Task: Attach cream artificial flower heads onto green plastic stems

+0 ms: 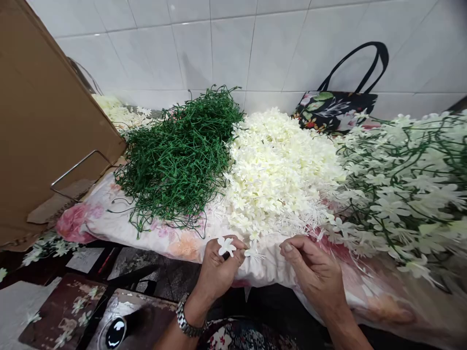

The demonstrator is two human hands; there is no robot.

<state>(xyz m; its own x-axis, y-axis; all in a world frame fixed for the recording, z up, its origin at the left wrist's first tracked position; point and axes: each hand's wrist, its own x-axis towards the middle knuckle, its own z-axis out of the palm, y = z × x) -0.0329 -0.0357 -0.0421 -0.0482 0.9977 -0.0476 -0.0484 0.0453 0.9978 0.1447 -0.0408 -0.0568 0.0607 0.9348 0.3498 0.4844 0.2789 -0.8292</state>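
Observation:
My left hand point(221, 270), with a metal watch on its wrist, is closed on a white artificial flower point(226, 246) that sticks up from its fingers. A second white flower with thin stamens point(254, 253) shows at its fingertips. To the right, my right hand point(315, 272) is closed, thumb against forefinger; anything in the pinch is too small to make out. Just beyond both hands lies a heap of loose cream-white artificial blossoms point(277, 165). Left of it is a tangled pile of green plastic stems point(182, 155). White stamens point(302, 221) lie at the heap's front edge.
Stemmed white flowers point(397, 204) are piled at the right on the flowered cloth point(153, 240). A black floral handbag point(337, 109) leans by the tiled wall. A cardboard box point(47, 121) stands at the left. Below are worn stools point(65, 306) and a cup of dark liquid point(114, 333).

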